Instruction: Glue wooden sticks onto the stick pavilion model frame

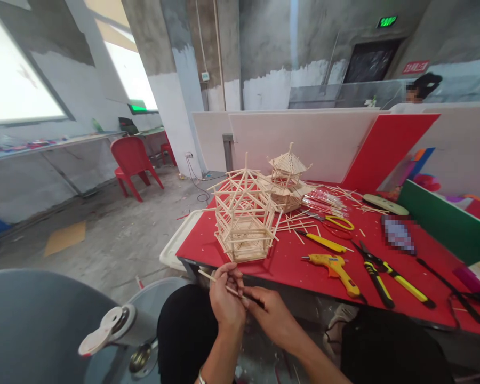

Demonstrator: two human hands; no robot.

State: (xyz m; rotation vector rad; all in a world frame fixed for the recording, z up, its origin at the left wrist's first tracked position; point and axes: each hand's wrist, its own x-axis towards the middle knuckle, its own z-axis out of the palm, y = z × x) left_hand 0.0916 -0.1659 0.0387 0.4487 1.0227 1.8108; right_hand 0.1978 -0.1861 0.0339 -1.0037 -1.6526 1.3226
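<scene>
My left hand [229, 301] is closed around a thin wooden stick [206, 275], whose pale end sticks out to the left in front of the table edge. Against it, my right hand [274, 313] pinches a slim dark tool [256, 302], mostly covered by the fingers, at the stick's right end. Just beyond my hands a hexagonal stick frame [246, 218] with an open-beamed roof stands on the red tabletop [288, 266]. Behind it rises a second stick pavilion [288, 178] with a more densely covered roof.
On the table's right lie a yellow glue gun [336, 271], a yellow utility knife [324, 242], yellow-handled scissors [338, 221] and cutting pliers [392, 274]. Loose sticks [328, 202] are scattered farther back. A lidded flask [124, 322] stands left of my knee. A red chair [132, 160] is beyond.
</scene>
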